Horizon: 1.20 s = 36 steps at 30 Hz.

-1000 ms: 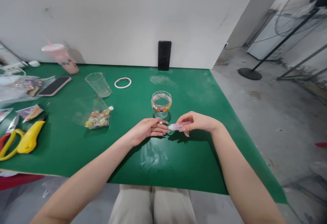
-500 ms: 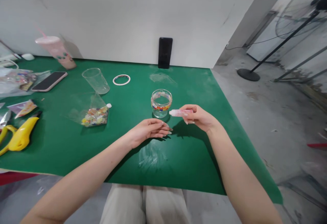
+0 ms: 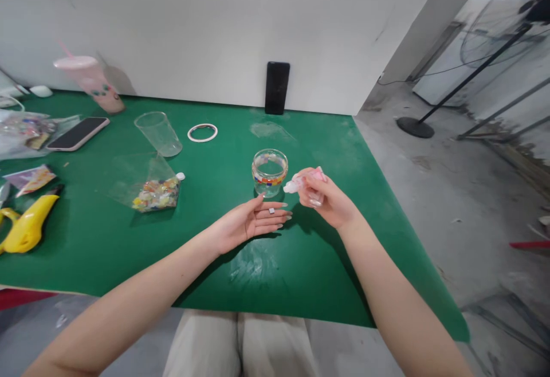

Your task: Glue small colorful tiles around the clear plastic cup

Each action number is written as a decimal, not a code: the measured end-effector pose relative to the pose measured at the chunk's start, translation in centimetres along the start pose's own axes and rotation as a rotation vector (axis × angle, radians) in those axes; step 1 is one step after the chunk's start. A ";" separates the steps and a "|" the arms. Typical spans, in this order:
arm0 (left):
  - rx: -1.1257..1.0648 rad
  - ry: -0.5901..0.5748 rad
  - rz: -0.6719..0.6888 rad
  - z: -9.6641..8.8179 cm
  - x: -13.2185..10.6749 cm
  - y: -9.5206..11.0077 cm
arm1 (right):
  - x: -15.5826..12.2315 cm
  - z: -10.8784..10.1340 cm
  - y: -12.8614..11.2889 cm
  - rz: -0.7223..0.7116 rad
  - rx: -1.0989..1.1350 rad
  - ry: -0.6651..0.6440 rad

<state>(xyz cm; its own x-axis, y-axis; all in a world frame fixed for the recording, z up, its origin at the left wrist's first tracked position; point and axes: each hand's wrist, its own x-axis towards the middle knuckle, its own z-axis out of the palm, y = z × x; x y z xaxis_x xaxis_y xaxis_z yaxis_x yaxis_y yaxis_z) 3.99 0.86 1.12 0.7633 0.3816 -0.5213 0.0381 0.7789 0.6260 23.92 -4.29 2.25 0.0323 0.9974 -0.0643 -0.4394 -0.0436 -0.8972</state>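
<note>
My left hand (image 3: 253,223) is turned palm up with its fingers stretched out, and a small whitish mosaic tile (image 3: 271,211) lies on them. In my right hand (image 3: 324,196) is a small pink-and-clear glue bottle (image 3: 315,175), gripped between thumb and fingers, its white nozzle pointing left. Just beyond both hands stands a clear glass cup (image 3: 269,188) with a band of coloured tiles around its side. The nozzle is close to the cup's lower right side; whether they touch I cannot tell.
On the green table (image 3: 206,188) lie a bag of tiles (image 3: 157,193), a tilted-looking clear cup (image 3: 158,134) and a white ring (image 3: 202,133). Yellow-handled scissors (image 3: 28,228), a phone (image 3: 79,134) and a pink tumbler (image 3: 92,85) are farther left. Another phone (image 3: 277,87) leans against the wall.
My left palm has opened upward, showing the tile on the fingers. The glue bottle in my right hand has tilted, its back end raised.
</note>
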 end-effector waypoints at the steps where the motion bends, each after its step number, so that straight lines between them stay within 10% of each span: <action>1: -0.051 -0.018 -0.013 -0.1 0.1 0.0 | 0.0 0.3 0.2 -0.001 -0.002 0.005; 26: -0.367 -0.246 -0.023 0.5 -0.5 0.1 | -0.6 2.2 0.2 0.017 -0.088 0.043; 36: -0.373 -0.219 -0.025 0.8 -0.6 0.0 | -2.5 2.5 -1.3 -0.105 -0.697 -0.021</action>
<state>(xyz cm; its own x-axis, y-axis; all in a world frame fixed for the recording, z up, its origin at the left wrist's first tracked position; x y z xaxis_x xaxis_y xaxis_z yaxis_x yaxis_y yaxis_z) 3.99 0.26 1.90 0.8853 0.2775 -0.3730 -0.1473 0.9284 0.3412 22.20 -6.61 4.69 0.0227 0.9990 0.0397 0.2430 0.0330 -0.9695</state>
